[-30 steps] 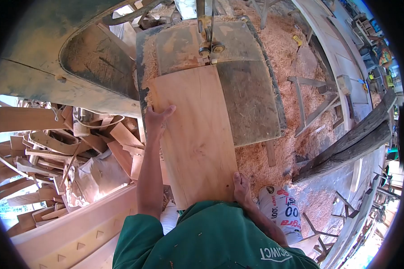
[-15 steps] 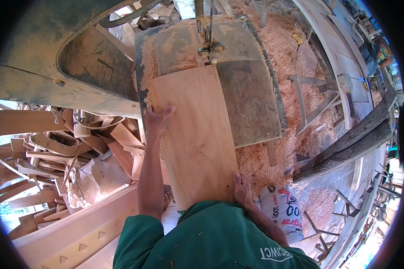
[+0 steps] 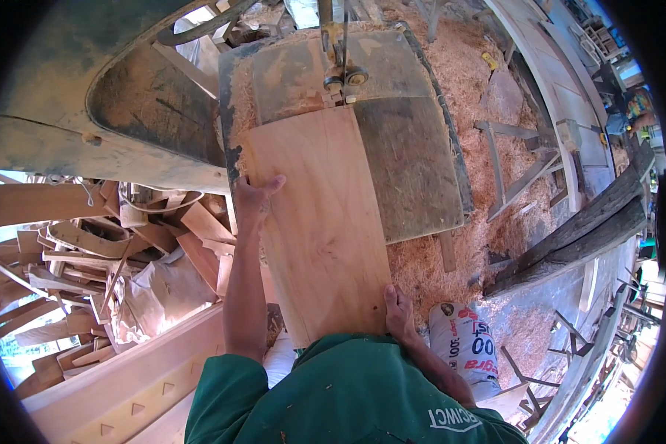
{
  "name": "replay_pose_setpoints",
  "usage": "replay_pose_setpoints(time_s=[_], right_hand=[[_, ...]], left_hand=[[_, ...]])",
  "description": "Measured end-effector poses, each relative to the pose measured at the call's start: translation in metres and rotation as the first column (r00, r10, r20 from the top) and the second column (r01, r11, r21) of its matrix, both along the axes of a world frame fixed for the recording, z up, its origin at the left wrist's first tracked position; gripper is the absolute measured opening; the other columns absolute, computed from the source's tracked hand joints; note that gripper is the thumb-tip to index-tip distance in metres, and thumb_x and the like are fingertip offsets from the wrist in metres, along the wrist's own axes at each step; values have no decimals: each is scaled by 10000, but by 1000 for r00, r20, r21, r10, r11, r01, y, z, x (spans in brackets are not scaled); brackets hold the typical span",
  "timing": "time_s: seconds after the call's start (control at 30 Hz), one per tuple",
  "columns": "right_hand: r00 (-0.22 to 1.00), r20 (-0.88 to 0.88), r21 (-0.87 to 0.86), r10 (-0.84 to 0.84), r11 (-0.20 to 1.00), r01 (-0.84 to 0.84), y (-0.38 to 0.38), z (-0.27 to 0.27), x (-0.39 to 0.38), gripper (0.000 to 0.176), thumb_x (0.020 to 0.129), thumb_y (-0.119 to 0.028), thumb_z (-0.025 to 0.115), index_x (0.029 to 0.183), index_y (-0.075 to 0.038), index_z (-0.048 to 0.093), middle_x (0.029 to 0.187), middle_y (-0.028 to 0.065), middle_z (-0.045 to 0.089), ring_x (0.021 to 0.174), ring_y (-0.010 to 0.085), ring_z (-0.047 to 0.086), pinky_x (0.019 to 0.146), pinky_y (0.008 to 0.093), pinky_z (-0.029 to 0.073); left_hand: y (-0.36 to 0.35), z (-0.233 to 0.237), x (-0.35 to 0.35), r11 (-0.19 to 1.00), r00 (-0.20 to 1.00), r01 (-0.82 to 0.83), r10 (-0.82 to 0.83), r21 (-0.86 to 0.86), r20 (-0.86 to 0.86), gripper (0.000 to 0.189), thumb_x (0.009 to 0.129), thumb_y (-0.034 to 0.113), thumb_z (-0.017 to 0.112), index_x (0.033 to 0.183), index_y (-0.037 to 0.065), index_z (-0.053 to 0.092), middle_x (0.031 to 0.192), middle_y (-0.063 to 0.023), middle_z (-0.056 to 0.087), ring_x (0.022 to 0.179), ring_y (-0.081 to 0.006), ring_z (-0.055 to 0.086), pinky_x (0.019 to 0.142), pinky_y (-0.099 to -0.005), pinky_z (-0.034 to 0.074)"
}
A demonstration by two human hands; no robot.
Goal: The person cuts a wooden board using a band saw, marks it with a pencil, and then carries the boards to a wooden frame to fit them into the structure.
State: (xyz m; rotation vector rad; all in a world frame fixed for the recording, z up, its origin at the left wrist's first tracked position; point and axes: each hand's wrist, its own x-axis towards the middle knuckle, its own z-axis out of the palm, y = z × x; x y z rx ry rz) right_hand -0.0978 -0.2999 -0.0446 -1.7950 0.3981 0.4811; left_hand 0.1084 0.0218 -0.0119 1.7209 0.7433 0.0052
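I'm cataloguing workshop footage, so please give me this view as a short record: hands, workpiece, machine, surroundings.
Left hand: at the board's left edge, thumb over the top face, fingers mostly hidden
Right hand: at the board's right edge, near the green shirt
Workpiece: pale board, lying on the machine table and overhanging its near edge
Machine: rollers just beyond the board's far end; contact with a blade unclear
Surroundings: wood scraps left, shavings and printed sack right

Red "gra" and black "00" on white sack [image 3: 462, 348], unclear inverted letters [image 3: 455, 419] on shirt [image 3: 333, 392]
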Motion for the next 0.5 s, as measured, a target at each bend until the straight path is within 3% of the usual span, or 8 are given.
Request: replay_pose_setpoints(time_s=[0.13, 0.2, 0.33, 0.5], right_hand=[[1000, -14, 36, 0, 999, 1, -1, 0, 1, 511, 979, -444, 416, 955, 40, 579, 783, 130, 551, 789, 180, 507, 723, 347, 441], [1000, -15, 25, -5, 1000, 5, -1, -4, 0, 510, 979, -442, 415, 951, 40, 579, 784, 134, 555, 786, 190, 512, 724, 350, 441], [1000, 13, -25, 8, 1000, -8, -2, -4, 1, 498, 981, -429, 411, 937, 39, 575, 788, 148, 559, 773, 223, 522, 724, 356, 440], [999, 16, -27, 36, 999, -36, -4, -7, 2, 476, 984, -414, 403, 929, 28, 572, 772, 150, 540, 766, 229, 520, 720, 361, 437]], left_hand=[[-2, 2, 2, 999, 999, -29, 29, -18, 34, 582, 643, 217, 844, 1065, -74, 568, 970, -143, 653, 816, -213, 642, 746, -302, 507], [-4, 13, 1, 993, 998, 36, -30, -110, 58, 555, 628, 230, 844, 1024, -75, 604, 934, -145, 664, 779, -214, 647, 727, -304, 511], [-1, 2, 2, 999, 998, -25, 27, -47, 53, 503, 626, 226, 836, 981, -69, 637, 899, -144, 674, 746, -210, 650, 710, -301, 513], [0, 3, 3, 994, 999, 10, -5, -108, 45, 524, 628, 235, 832, 997, -74, 624, 913, -146, 670, 762, -204, 649, 710, -297, 513]])
